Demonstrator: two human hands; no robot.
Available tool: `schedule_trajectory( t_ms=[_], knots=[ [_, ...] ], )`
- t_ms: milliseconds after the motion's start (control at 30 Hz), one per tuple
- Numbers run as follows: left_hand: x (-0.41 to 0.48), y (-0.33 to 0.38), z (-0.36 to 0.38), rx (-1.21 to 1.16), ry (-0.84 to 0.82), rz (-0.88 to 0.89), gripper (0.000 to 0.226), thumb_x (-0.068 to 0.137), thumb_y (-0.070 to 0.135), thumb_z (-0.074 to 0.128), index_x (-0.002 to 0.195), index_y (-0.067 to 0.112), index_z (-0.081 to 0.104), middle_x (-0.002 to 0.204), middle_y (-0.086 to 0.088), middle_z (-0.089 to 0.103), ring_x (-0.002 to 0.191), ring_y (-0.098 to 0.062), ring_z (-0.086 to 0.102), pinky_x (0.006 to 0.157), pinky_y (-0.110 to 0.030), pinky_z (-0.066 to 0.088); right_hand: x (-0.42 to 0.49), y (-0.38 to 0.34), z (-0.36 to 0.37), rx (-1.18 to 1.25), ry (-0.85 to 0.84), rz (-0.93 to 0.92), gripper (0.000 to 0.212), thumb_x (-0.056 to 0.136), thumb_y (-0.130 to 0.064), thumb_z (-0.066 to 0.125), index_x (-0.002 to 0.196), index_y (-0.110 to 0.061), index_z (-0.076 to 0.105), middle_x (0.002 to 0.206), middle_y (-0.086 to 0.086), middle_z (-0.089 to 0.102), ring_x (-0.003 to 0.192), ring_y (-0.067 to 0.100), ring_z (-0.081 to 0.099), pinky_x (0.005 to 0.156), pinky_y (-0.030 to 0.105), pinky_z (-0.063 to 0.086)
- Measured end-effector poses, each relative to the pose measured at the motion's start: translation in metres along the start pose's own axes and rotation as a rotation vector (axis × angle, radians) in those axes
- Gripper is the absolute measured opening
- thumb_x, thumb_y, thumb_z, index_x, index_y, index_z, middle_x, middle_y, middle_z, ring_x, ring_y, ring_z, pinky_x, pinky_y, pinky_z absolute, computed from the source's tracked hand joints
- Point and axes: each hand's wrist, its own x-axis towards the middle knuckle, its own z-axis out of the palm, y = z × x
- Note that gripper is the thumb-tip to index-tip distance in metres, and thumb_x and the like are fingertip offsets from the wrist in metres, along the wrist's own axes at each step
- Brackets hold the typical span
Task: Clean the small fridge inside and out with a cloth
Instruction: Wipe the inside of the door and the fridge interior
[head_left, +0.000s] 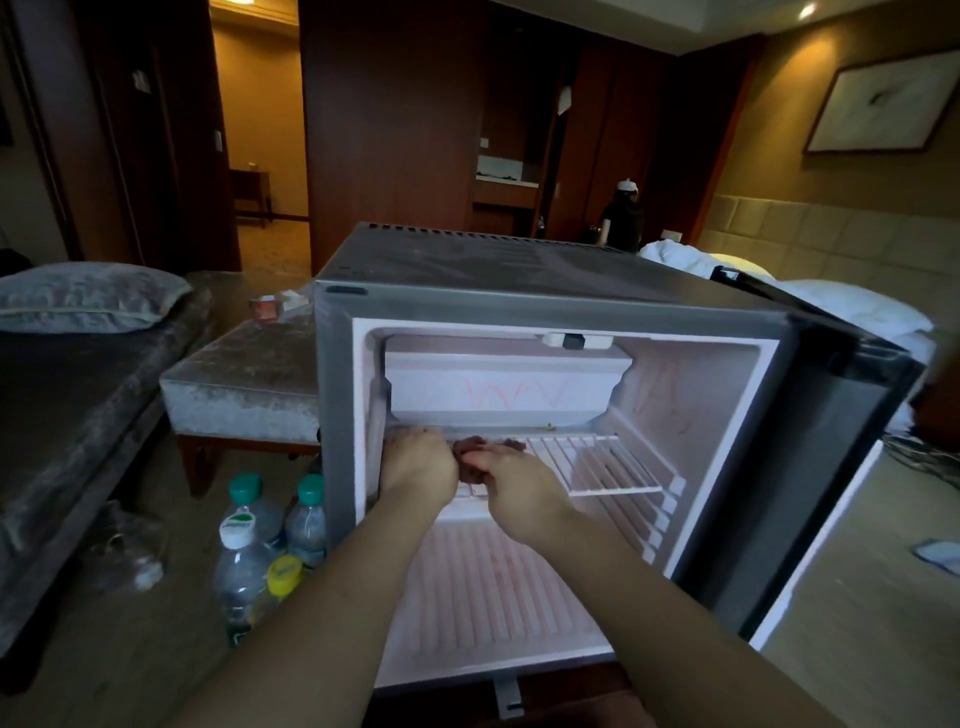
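Observation:
A small grey fridge (519, 270) stands in front of me with its door (821, 499) swung open to the right. Its white inside holds a wire shelf (597, 462) under a small freezer box (498, 389). Both my arms reach inside. My right hand (519, 488) grips a dark reddish cloth (470, 449) on the left part of the wire shelf. My left hand (418, 462) lies next to it by the fridge's left inner wall, fingers curled at the shelf's left end; what they hold is hidden.
Several plastic water bottles (249, 540) stand on the floor left of the fridge. A grey upholstered bench (244, 379) and a couch with a pillow (88, 296) lie further left. A bed with white linen (852, 306) is at right. A person (623, 218) stands far behind.

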Motion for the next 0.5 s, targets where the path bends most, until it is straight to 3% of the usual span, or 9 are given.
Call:
schedule_trajectory(
  t_ms=[167,267,500],
  knots=[
    [-0.002,0.000,0.001,0.116,0.009,0.138,0.031,0.087,0.008,0.044,0.114,0.009,0.061,0.117,-0.011,0.060,0.109,-0.030,0.056,0.091,-0.036,0.042,-0.039,-0.003,-0.017,-0.056,-0.033,-0.064,0.052,0.083,0.005,0.046,0.123,-0.024,0.062,0.123,-0.002,0.061,0.110,0.021,0.054,0.084,0.028,0.044],
    [0.000,0.001,0.003,0.069,0.020,0.102,0.031,0.090,0.007,0.042,0.115,0.008,0.059,0.118,-0.011,0.060,0.110,-0.030,0.055,0.092,-0.035,0.041,-0.011,0.005,-0.010,-0.057,-0.044,0.019,0.050,0.083,0.001,0.046,0.119,-0.030,0.063,0.115,0.000,0.066,0.105,0.025,0.059,0.083,0.034,0.049],
    [0.006,0.001,0.010,-0.028,0.073,0.004,0.028,0.091,0.013,0.038,0.112,0.011,0.057,0.116,-0.010,0.063,0.106,-0.027,0.059,0.088,-0.034,0.040,0.048,-0.003,-0.002,-0.060,-0.008,0.166,0.056,0.082,0.001,0.045,0.125,-0.031,0.060,0.122,-0.001,0.064,0.111,0.027,0.058,0.084,0.027,0.045]
  ],
)
